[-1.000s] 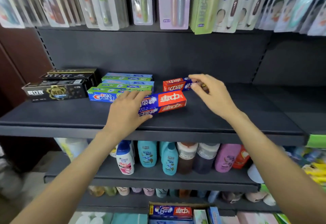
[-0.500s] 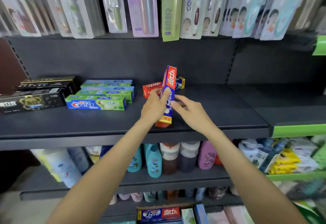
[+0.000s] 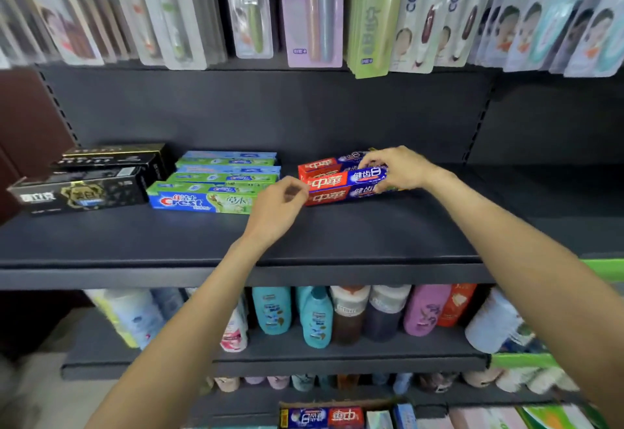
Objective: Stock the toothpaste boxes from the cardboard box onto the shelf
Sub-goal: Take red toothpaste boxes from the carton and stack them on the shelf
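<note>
Two red-and-blue toothpaste boxes (image 3: 332, 180) lie one on the other on the dark shelf (image 3: 337, 236), with a third such box behind them. My right hand (image 3: 396, 168) grips the right end of the upper box. My left hand (image 3: 278, 207) hovers at the left end of the stack, fingers loosely curled and holding nothing. At the bottom edge of the view the cardboard box (image 3: 378, 405) holds another red-and-blue box (image 3: 322, 417) and other cartons.
Green-and-blue Crest boxes (image 3: 216, 185) and black toothpaste boxes (image 3: 87, 182) are stacked on the shelf's left part. Toothbrush packs (image 3: 314, 10) hang above. Shampoo bottles (image 3: 317, 317) fill the lower shelf. A green price strip (image 3: 604, 268) marks the shelf edge at right.
The box that both hands held upright half a second ago now lies flat on another red-and-blue box. My left hand has let go of it.
</note>
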The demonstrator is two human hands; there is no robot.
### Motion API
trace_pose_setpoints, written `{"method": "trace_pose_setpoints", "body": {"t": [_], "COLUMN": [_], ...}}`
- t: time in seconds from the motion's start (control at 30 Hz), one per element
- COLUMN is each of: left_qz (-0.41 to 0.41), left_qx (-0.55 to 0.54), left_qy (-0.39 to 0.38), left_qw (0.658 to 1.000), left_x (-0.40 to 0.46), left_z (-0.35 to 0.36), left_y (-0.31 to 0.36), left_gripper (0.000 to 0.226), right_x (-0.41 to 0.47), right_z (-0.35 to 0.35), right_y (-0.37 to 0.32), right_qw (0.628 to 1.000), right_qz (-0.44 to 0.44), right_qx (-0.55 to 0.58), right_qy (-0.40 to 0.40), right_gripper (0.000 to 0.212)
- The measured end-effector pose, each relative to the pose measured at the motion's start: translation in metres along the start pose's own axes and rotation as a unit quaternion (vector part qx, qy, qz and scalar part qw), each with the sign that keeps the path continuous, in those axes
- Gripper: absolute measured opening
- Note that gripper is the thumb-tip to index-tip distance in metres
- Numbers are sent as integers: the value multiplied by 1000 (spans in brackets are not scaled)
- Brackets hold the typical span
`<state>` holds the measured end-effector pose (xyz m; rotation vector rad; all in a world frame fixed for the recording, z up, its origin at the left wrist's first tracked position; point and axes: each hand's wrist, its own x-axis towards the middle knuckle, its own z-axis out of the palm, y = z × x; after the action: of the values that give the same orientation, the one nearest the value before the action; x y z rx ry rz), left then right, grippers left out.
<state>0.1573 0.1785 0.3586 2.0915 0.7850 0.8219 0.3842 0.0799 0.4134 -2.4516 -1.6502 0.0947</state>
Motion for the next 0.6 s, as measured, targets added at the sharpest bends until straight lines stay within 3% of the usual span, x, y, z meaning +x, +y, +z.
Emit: {"method": "trace_pose_setpoints", "body": {"t": [0.23,0.43,0.6], "left_qz": [60,159,259], "left_qx": [112,202,147], "left_qy": [-53,91,132], "left_qw": [991,962,945], "left_x": [23,-3,-70], "left_z": [4,15,27], "left_y": [-16,-5,8], "left_gripper": [27,20,22], "right_x": [50,-34,-152], "right_z": [39,60,100], "right_y": [-3,-32,-51], "right_qw": [984,948,925], "right_qz": [56,3,-26], "right_qx": [-47,77,156], "right_qy": [160,309,346], "right_gripper": [40,22,19]}}
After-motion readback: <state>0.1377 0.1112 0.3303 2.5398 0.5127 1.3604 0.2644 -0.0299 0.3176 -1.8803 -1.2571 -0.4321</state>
